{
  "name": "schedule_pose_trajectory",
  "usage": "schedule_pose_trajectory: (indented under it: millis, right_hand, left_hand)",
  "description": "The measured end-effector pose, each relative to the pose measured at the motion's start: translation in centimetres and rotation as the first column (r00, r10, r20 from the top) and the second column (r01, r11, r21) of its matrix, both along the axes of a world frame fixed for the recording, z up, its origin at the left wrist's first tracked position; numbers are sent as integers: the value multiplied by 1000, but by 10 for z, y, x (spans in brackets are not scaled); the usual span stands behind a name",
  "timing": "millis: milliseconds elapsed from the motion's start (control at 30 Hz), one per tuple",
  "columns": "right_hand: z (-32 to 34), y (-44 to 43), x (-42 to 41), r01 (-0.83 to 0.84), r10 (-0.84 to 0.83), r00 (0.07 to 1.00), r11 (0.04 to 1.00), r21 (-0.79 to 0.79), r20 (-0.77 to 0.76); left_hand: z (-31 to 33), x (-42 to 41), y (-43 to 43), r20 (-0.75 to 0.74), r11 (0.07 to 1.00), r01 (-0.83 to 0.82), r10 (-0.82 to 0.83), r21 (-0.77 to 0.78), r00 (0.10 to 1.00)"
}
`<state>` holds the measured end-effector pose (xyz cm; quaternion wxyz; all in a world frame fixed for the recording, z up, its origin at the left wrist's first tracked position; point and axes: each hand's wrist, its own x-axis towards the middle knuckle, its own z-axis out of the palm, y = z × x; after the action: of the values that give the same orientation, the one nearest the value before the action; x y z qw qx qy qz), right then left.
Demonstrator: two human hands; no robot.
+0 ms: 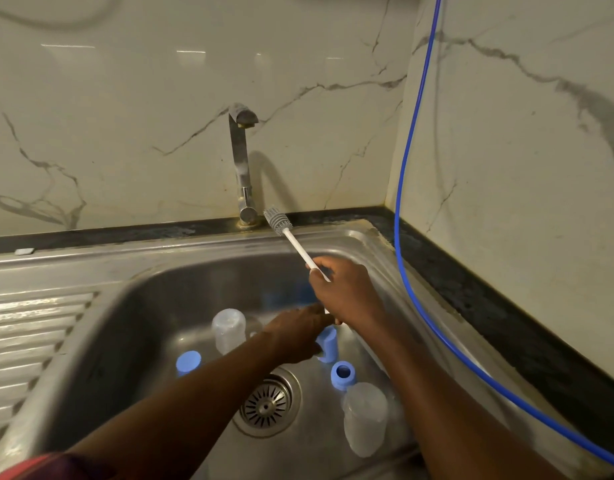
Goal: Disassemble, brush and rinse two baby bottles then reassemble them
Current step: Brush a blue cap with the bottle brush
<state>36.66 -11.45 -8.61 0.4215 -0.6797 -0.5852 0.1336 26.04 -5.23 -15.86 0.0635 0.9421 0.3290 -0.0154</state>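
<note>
in the sink (194, 258), right hand (347, 292) grips the brush (288, 237); left hand (298, 336) meets the blue cap (328, 344), grasp unclear; best to hold it firmly before brushing.

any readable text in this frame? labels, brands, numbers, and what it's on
None readable.
Far bottle and near bottle: any markings too blurred to read.
Brush, tap: no text shows.
White tab on the counter: too small to tell.
</note>
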Motion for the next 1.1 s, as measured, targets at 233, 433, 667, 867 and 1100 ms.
schedule_pose_trajectory:
  millis: [233, 433, 667, 867, 1100]
  right_hand:
    - [2, -2, -2, 16, -17, 1000, 999, 32, 25]
    - [10, -7, -8, -22, 14, 997, 993, 114, 72]
    - [10, -13, -40, -238, 237, 964, 971, 1, 118]
    - [14, -26, -75, -420, 431, 871, 902, -99, 233]
    - [6, -21, -80, -380, 387, 887, 922, -79, 252]
  left_hand:
    - [1, 12, -4, 72, 1000, -16, 16, -12, 997]
    - [41, -51, 14, 580, 961, -165, 266, -222, 770]
    - [79, -174, 7, 591, 642, 232, 765, -731, -256]
    - [76, -203, -2, 521, 676, 312, 724, -668, -453]
    - [74, -189, 3, 511, 602, 318, 795, -733, -327]
